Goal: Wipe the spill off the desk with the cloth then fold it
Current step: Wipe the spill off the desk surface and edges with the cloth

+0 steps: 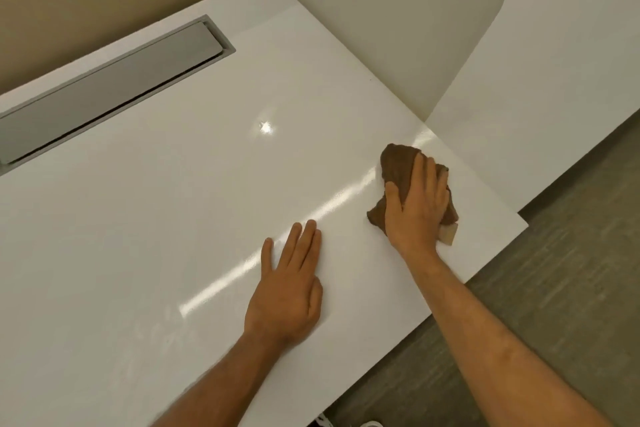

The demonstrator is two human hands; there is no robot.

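I saw both of my arms bare from the bottom of the picture up to the wrists, with no sleeve edge anywhere along them. My left hand (pixel 285 291) was bare, and I made out four long fingers and a thumb on it. My right hand (pixel 417 204) was bare too, its knuckles and tendons showing plainly on the back. My forearms looked lean, with faint hair on the right one.
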